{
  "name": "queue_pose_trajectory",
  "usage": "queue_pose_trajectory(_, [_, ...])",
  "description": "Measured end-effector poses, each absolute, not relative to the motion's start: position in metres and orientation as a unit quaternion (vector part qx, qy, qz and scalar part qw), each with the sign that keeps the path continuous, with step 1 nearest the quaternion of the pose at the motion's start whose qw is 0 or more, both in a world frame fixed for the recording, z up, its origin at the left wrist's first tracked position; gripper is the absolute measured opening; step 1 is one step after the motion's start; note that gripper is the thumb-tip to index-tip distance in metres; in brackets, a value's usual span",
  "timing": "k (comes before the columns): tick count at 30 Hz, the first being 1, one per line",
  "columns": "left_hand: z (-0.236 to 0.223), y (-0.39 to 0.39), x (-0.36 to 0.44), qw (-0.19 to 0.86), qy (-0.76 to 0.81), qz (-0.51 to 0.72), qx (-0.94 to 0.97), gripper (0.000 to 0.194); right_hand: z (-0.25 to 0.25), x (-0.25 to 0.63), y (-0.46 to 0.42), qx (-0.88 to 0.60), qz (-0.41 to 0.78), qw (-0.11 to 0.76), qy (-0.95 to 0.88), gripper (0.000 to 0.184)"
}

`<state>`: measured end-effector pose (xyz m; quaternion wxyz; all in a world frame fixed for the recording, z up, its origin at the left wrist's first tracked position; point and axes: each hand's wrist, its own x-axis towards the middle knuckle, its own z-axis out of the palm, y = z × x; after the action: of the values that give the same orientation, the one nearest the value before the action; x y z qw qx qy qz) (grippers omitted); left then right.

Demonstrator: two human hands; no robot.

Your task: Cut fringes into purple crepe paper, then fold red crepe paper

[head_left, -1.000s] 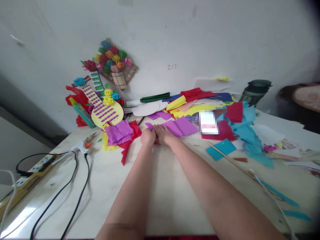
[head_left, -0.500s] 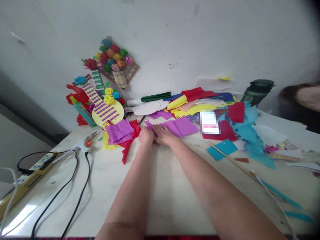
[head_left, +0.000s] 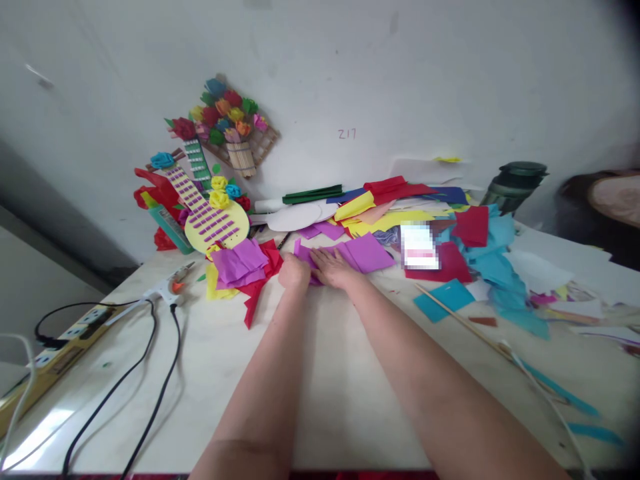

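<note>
A purple sheet of paper lies creased on the pale table. My left hand is curled into a loose fist, pinching the sheet's near left edge. Right beside it, my right hand lies on the paper with its fingers stretched flat, pressing it down. Just left of my hands sits a crumpled pile of purple, yellow and red paper.
A glue gun and black cables run to a power strip at the left. A paper guitar and paper flowers lean on the wall. Coloured sheets, a thin stick and a dark bottle fill the right.
Both hands stay on the purple paper with only slight shifts; its left end now looks more bunched under my fingers.
</note>
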<state>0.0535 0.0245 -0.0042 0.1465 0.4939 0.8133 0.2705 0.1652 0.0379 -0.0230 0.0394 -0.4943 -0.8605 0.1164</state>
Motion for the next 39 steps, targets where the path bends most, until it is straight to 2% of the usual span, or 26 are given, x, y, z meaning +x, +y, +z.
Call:
queue_pose_trajectory(9, [-0.006, 0.024, 0.064, 0.111, 0.827, 0.219, 0.505, 0.056, -0.022, 0.165, 0.039, -0.493, 0.118, 0.035, -0.861, 0.066])
queue_pose_trajectory(19, [-0.009, 0.026, 0.059, 0.099, 0.812, 0.182, 0.546, 0.040, -0.018, 0.173, 0.041, -0.496, 0.123, 0.016, -0.860, 0.075])
queue_pose_trajectory(26, [-0.003, 0.023, 0.054, 0.101, 0.804, 0.227, 0.541, 0.034, -0.024, 0.171, 0.046, -0.497, 0.129, 0.045, -0.857, 0.078])
queue_pose_trajectory(39, [-0.002, 0.028, 0.044, 0.137, 0.796, 0.197, 0.555, 0.043, -0.025, 0.171, 0.044, -0.480, 0.114, 0.047, -0.868, 0.078])
